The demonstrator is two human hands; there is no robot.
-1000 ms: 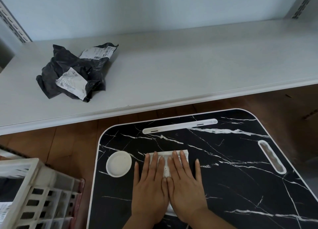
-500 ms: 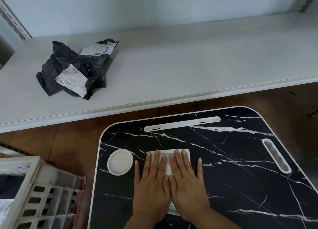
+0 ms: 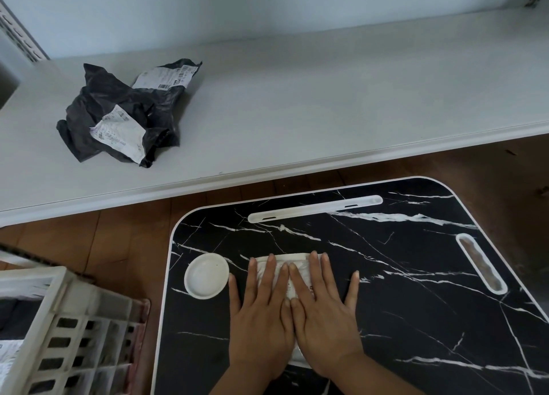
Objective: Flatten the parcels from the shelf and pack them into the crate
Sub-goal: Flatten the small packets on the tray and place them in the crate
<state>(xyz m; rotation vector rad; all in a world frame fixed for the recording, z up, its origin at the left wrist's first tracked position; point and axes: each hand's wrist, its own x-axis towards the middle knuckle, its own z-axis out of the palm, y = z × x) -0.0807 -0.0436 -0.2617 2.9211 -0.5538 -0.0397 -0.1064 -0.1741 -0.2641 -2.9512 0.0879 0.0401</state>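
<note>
A white parcel [image 3: 289,271] lies flat on the black marbled table [image 3: 416,305] at lower centre, with the left hand [image 3: 261,314] and right hand [image 3: 322,314] pressing it side by side, fingers straight and gripping nothing. A crumpled black parcel [image 3: 127,112] sits on the white shelf [image 3: 326,112] at upper left. The white crate [image 3: 68,335] stands at lower left, just beside the table.

The left hand [image 3: 261,320] and right hand [image 3: 323,320] lie flat, palms down, side by side. Fingers are straight and touching.
</note>
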